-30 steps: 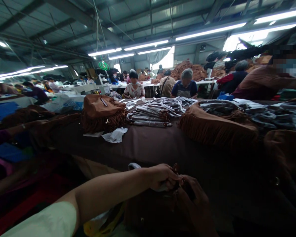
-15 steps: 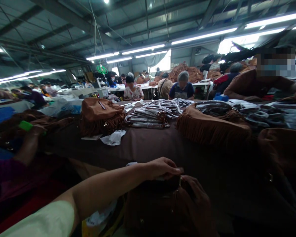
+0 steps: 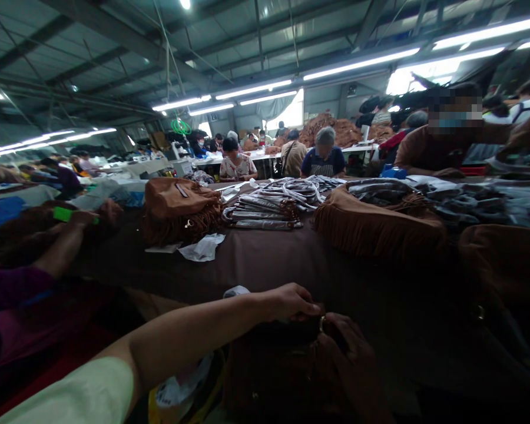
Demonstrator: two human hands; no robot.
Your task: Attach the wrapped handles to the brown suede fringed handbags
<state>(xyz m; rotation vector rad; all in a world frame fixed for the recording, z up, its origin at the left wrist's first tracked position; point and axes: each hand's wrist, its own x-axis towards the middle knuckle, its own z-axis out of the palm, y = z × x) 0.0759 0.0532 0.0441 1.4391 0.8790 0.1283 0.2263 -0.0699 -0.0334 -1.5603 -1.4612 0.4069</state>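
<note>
A dark brown bag point(image 3: 265, 377) lies in deep shade at the table's near edge, in front of me. My left hand point(image 3: 291, 301) reaches across its top, thumb and fingers pinched on what looks like the end of a brown strap. A gold-coloured metal ring point(image 3: 322, 324) shows between my two hands at the bag's upper corner. My right hand point(image 3: 347, 347) is curled round that corner, with its fingers beside the ring. Shadow hides the lower part of this hand and much of the bag.
A brown fringed bag point(image 3: 176, 197) stands left, another fringed bag point(image 3: 375, 224) right. Between them lie wrapped handles point(image 3: 265, 209) and white paper point(image 3: 203, 247). A co-worker's hand point(image 3: 82, 218) holds a green object at left. Another brown bag point(image 3: 507, 253) sits at far right.
My hands stay almost in place at the ring; the left has shifted slightly left. The co-worker's hand with the green object has moved right and a little up.
</note>
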